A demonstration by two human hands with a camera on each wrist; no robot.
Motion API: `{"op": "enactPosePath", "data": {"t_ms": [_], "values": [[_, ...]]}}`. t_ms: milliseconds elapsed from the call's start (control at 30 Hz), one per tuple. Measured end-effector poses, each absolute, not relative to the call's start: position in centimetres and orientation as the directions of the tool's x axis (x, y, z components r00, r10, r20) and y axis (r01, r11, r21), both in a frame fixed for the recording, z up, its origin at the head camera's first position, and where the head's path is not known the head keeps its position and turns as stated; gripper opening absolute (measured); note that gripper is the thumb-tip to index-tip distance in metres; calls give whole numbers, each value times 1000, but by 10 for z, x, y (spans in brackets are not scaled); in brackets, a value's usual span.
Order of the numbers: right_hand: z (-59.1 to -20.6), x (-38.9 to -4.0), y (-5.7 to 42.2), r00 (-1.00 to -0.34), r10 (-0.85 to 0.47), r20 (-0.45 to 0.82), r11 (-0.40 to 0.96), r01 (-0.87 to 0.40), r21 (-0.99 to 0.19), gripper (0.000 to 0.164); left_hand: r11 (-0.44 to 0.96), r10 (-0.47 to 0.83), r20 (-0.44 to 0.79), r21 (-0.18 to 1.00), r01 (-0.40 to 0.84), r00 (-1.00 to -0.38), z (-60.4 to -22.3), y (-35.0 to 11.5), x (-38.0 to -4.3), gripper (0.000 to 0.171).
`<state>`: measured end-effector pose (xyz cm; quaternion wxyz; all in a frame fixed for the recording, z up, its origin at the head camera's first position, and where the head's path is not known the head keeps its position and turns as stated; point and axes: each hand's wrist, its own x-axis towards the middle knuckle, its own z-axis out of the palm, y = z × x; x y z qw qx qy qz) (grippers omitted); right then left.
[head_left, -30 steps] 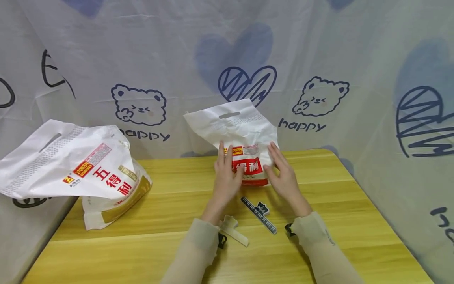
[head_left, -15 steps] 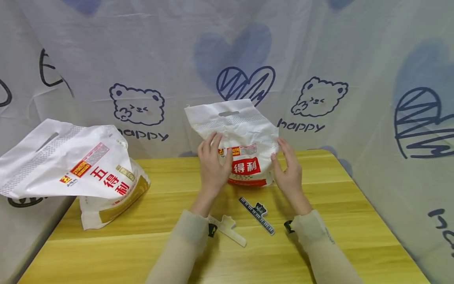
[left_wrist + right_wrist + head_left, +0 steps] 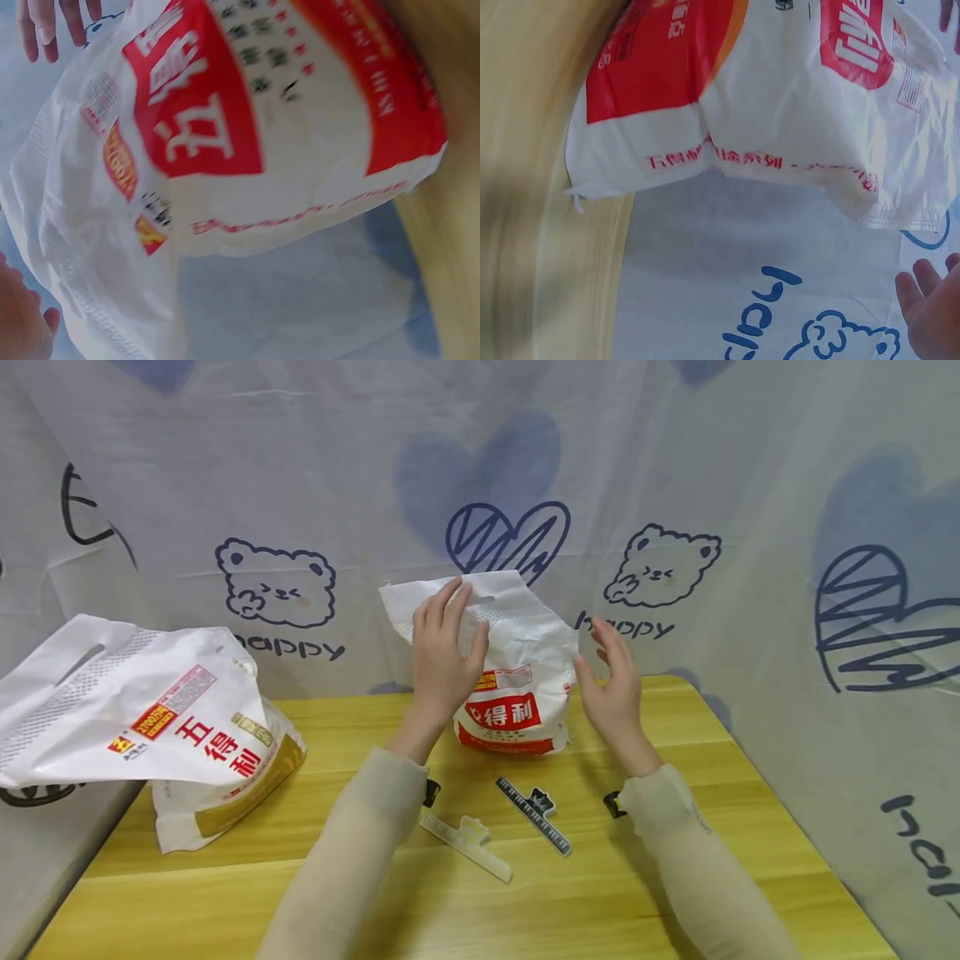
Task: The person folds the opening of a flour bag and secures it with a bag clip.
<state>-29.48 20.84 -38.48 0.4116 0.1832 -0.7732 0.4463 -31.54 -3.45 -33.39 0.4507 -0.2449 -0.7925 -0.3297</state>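
Note:
A white flour bag with red print [image 3: 517, 681] stands at the back of the wooden table, its top with the handle slot folded over to the left. In front of its upper part is my left hand [image 3: 447, 652], fingers loosely bent and pointing up; contact with the bag cannot be made out. My right hand [image 3: 613, 706] hovers by the bag's right edge, fingers spread and holding nothing. From the left wrist view, my left hand [image 3: 22, 315] shows at the lower left. The right wrist view has my right hand [image 3: 934, 311] apart from the bag.
Another white bag with red and gold print [image 3: 217, 727] leans at the left of the table [image 3: 600, 893]. A black piano-key clip [image 3: 534, 816] and a pale clip [image 3: 467, 846] lie nearer me. Behind hangs a printed cloth [image 3: 315, 460].
Both hands have risen from the bag's lower front and sides toward its upper part, the left also going leftward. The right hand has come away from the bag's side.

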Motion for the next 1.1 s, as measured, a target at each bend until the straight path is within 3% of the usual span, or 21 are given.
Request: {"op": "enactPosePath", "data": {"t_ms": [367,800,1100], "values": [[-373,-311,206,-747,40,663,485,-566,-667,60,644,240,874,181,743,-422,-295,-33,-339,50],[-376,-313,204,-841,-14,541,487,-478,-731,56,674,439,655,212,708,-615,-279,-37,-353,57],[-377,-311,204,-851,1,525,468,-464,-752,50,673,425,687,196,713,-590,-284,-37,-357,53]]}}
